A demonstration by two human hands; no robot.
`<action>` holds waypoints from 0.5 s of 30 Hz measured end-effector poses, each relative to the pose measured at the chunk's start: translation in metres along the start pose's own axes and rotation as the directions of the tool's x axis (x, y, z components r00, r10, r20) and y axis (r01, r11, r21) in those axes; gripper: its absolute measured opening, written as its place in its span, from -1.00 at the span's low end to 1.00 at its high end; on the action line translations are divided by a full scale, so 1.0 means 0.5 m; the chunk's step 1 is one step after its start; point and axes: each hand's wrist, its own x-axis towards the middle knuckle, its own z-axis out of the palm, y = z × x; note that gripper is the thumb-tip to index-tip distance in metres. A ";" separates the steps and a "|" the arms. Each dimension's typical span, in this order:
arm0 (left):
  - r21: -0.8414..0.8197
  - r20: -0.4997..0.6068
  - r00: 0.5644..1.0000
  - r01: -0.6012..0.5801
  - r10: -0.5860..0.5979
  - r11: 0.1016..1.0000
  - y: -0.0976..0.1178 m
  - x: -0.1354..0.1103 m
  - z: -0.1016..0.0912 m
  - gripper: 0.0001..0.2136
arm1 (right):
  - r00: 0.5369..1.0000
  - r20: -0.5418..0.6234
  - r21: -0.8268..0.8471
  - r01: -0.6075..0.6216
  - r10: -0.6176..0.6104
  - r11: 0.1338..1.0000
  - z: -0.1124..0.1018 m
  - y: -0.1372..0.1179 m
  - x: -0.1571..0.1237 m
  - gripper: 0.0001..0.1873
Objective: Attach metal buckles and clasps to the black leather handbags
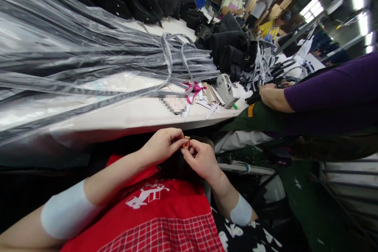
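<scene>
Close together over my lap, just off the table's front edge, both my hands pinch a small gold-coloured piece (186,142) with red or orange on it. Its exact kind is too small to make out. My left hand (164,145) grips it between thumb and fingertips from the left. From the right, my right hand (202,158) has thumb and curled fingers on its lower part. A red apron (174,204) with a white print lies below the hands.
Long plastic-wrapped grey strips (112,57) cover the left of the white table (130,116). A tape dispenser (226,91) stands near paper strips (211,102). Black bags (233,47) are piled behind. At the right, a co-worker's purple sleeve (330,82) reaches in; other people work farther back.
</scene>
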 end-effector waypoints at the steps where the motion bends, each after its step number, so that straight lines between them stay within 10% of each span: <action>1: 0.024 0.019 1.000 -0.022 0.021 0.999 0.002 0.000 -0.002 -0.81 | 1.000 -0.003 -0.003 0.002 -0.002 1.000 0.001 0.002 0.000 -0.78; 7: -0.201 0.181 0.979 -0.061 0.098 0.978 0.013 -0.022 -0.003 -0.74 | 1.000 0.020 0.067 0.016 -0.018 0.998 0.000 0.009 -0.001 -0.80; 15: -0.291 -0.063 0.985 0.138 -0.163 0.947 -0.018 -0.018 0.006 -0.76 | 0.999 0.009 0.067 0.046 -0.047 0.997 -0.001 0.008 -0.008 -0.82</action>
